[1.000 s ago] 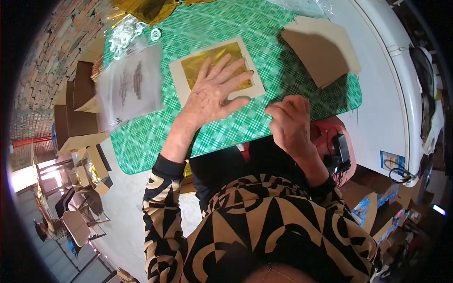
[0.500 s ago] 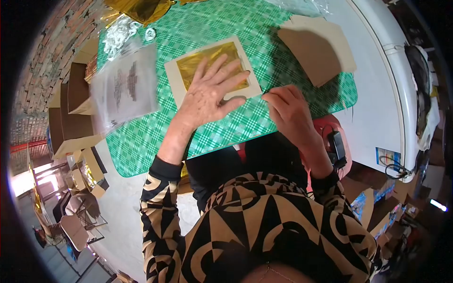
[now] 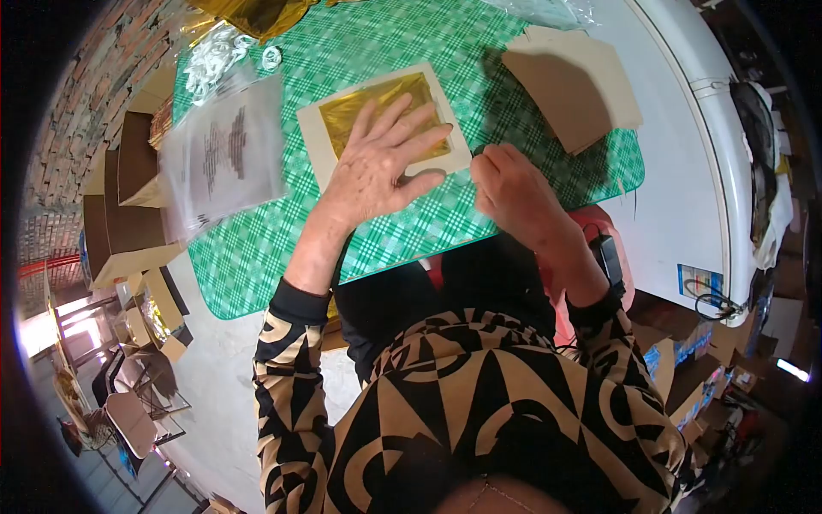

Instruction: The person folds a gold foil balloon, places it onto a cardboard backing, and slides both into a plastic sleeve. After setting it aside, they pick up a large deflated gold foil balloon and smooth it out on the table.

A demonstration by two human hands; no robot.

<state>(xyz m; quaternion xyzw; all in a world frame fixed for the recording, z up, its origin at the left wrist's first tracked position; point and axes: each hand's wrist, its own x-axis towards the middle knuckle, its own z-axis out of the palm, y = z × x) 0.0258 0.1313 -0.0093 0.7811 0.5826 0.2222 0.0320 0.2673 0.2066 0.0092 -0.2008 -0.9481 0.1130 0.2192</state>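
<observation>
My left hand (image 3: 377,167) lies with spread fingers on a gold sheet (image 3: 342,111), which rests on a beige square card (image 3: 313,141). Fingers curled together, my right hand (image 3: 514,188) is at the card's right corner; whatever it may grip is hidden. Left of the card are clear plastic bags (image 3: 227,154) with dark print. A fanned stack of brown cards (image 3: 582,90) lies to the right.
The table has a green checked cover (image 3: 248,248). White rings or loops (image 3: 218,60) and gold foil (image 3: 265,17) are at the back left. Open cardboard boxes (image 3: 137,206) stand left of the table, and a red stool (image 3: 621,257) stands below its right edge.
My right hand has turned and shifted slightly up and left, its fingers more curled. My left hand stays spread on the gold sheet. The view has shifted slightly.
</observation>
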